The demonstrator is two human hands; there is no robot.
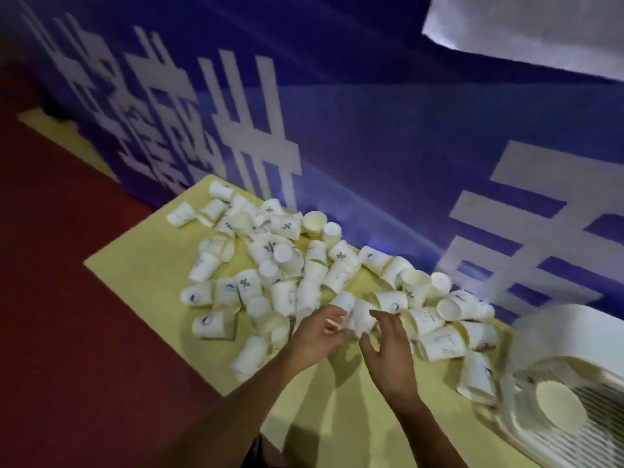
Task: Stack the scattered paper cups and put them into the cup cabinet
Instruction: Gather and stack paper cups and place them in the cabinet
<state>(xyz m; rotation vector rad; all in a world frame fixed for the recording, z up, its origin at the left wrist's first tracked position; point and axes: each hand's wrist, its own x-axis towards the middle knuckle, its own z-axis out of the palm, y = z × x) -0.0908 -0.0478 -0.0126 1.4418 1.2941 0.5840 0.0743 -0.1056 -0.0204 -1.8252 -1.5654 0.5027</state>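
The task seems to be near its beginning: almost all paper cups (270, 265) lie scattered and tipped over on the yellow table (141, 265), with no finished stack visible. The left hand (320, 336) and right hand (391, 349) reach with curved fingers to one cup (363, 319) between them, but the blur hides whether either grips it. At the right edge a white container (574, 332) holds a few cups lying on their sides; I cannot tell if it is the cabinet.
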